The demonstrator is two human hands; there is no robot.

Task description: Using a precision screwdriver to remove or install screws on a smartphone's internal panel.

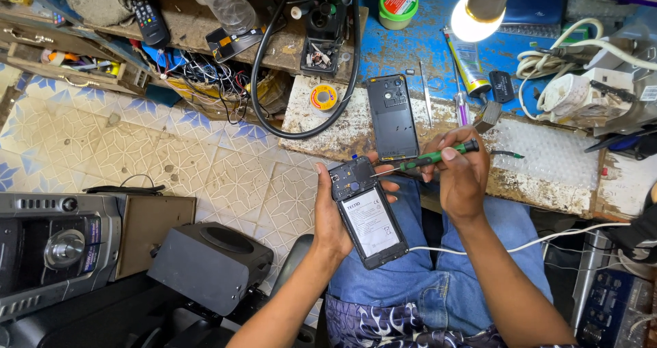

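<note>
My left hand cradles an opened smartphone with its back off, battery and circuit board showing, held over my lap. My right hand grips a green-handled screwdriver, whose thin tip touches the upper part of the phone's board. The phone's black back cover lies on the workbench just beyond my hands.
The worn blue workbench carries a lit lamp, a solder reel, a green tin, tubes, tweezers and white cables. A thick black cable loops at its left edge. A stereo and speaker sit on the tiled floor.
</note>
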